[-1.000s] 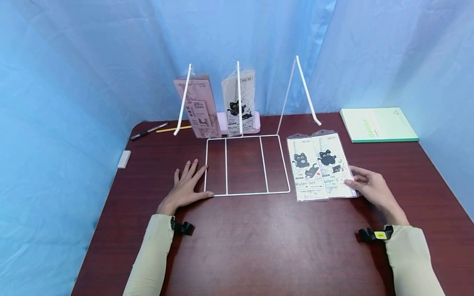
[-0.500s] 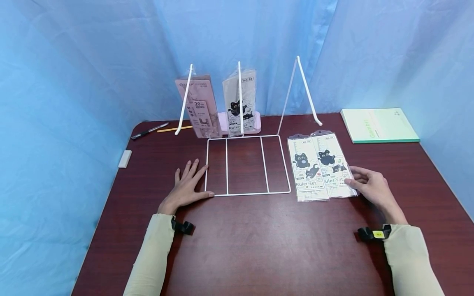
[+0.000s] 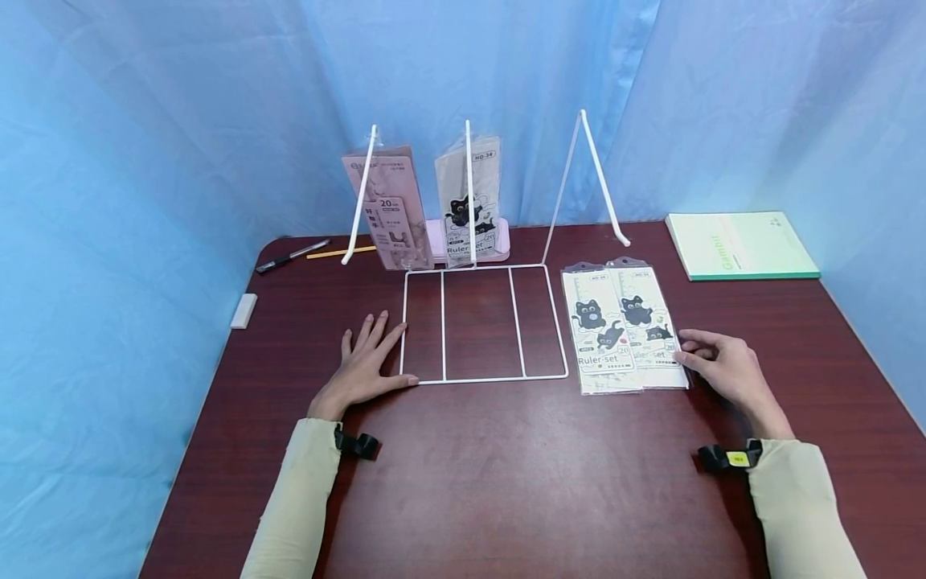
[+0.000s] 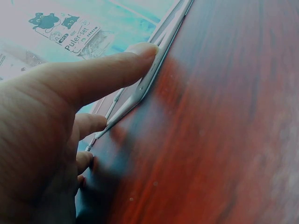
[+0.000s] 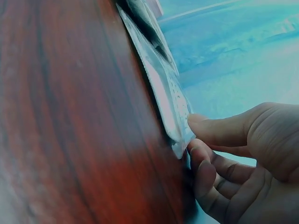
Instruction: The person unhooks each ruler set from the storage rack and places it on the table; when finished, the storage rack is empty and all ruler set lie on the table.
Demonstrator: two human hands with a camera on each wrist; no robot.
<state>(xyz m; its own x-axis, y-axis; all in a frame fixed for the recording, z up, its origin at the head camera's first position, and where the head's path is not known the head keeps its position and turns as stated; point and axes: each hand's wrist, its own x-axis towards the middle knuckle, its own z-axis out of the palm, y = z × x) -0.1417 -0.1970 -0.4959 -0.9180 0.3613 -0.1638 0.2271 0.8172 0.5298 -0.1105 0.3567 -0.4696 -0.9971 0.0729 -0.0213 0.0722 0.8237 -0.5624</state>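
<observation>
While blue curtain (image 3: 463, 64) hangs behind & both sides, dk-red table (image 3: 506, 490) spans below w/ soft glare. White wire rack (image 3: 484, 379) stands ctr; green notebook (image 3: 741, 248) far R. Outer ruler pack (image 3: 646, 326) lies flat R of rack, edge pinched by R hand (image 3: 727, 366); L hand (image 3: 366, 362), fingers spread, touches rack's near-L corner.

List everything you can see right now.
Rack: one, white, centre
Flat ruler packets: two showing, white, right of rack
Hanging card: one showing, pink, left hook
Hanging ruler packet: one showing, white, middle hook
Unclear item: one, lilac, behind packet
Notebook: one, green, back right
Pen: one, black, back left
Stick: one, yellow, near pen
Block: one, white, left edge
Table: one, maroon, beneath
Curtain: one, blue, surrounding
Wristbands: two, black, wrists
Sleeves: two, pale, forearms
Left hand: one, touching rack
Right hand: one, pinching flat packet
</observation>
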